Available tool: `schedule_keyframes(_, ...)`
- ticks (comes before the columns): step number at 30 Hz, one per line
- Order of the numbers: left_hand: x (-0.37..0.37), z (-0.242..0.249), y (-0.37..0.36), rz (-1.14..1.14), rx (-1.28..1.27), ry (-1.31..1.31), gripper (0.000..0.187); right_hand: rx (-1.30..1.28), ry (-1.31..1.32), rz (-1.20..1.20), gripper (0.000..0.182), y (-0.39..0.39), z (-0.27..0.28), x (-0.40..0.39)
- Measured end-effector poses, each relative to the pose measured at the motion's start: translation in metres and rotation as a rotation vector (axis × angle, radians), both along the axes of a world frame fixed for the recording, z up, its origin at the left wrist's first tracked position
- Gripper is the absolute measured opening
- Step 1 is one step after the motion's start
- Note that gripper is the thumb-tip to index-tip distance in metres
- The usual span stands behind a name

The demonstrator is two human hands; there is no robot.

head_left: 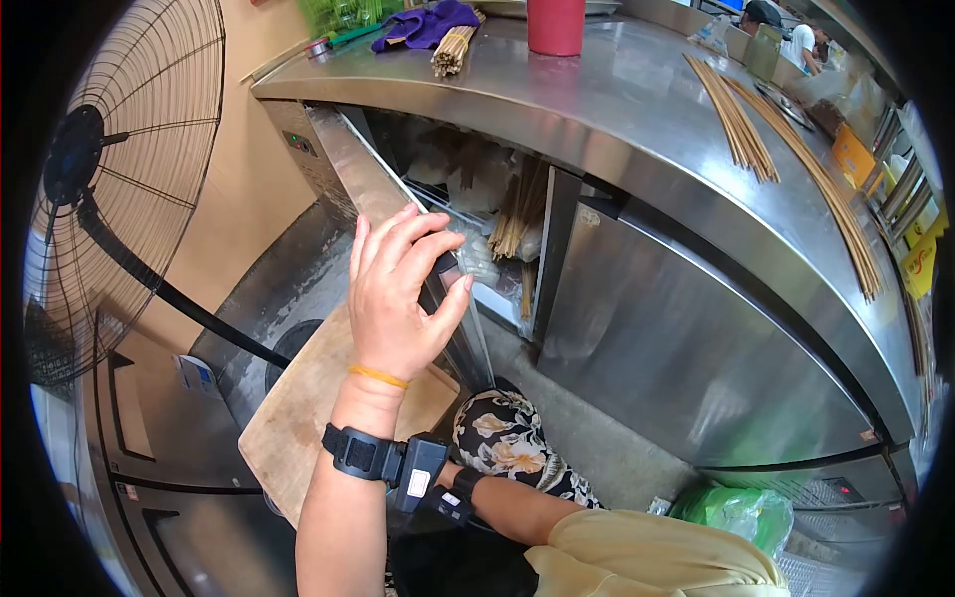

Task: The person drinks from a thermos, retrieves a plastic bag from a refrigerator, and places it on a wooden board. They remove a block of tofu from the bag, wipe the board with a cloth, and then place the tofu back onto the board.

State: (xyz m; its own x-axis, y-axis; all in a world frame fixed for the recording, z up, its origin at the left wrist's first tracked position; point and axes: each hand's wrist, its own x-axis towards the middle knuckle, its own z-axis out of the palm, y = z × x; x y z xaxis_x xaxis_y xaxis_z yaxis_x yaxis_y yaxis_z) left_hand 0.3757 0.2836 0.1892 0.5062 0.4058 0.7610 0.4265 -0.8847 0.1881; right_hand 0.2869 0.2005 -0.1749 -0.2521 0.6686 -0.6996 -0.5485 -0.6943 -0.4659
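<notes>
Door (363, 184) work is partway along, as I read it from my feed. The cabinet's left-most door stands swung out from under the counter (637, 109), edge-on to me. The left hand (398, 298) is on it, fingers curled over its upper edge and thumb pressed against the near side. That is a light grasp on the door and on nothing else.

I can't see the right hand. The right forearm (507, 507) runs in low from the right and its end is hidden behind the left arm, so I can't tell whether that hand is closed or wide.

What looks done is that the compartment (468, 164) is open. Inside I make out bundles of skewers (517, 214) standing up and pale bags (477, 261) near the front. What looks left is anything to do with those contents. Nothing from inside is in the hand I can see, and the skewers and bags sit well in on the shelf, just beyond the fingertips. The next door (676, 348) to the right is shut.

A wooden board (298, 418) lies below the open door, and a fan (109, 189) stands off to the left. More skewers (741, 124), loose ones, lie on the counter.
</notes>
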Motion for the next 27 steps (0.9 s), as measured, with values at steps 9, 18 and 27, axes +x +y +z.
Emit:
schedule_keyframes(9,-0.007,-0.001,-0.001,0.008,-0.027,0.006,0.029,0.129,-0.008,-0.014,0.037,0.004,-0.032,-0.012)
schedule_keyframes(18,-0.009,-0.001,-0.002,0.01,-0.056,0.011,0.029,0.144,-0.01,-0.009,0.032,-0.004,-0.022,-0.006)
schedule_keyframes(27,-0.01,0.0,-0.003,-0.002,-0.088,-0.013,0.029,0.117,-0.054,0.01,0.036,-0.008,-0.003,0.003)
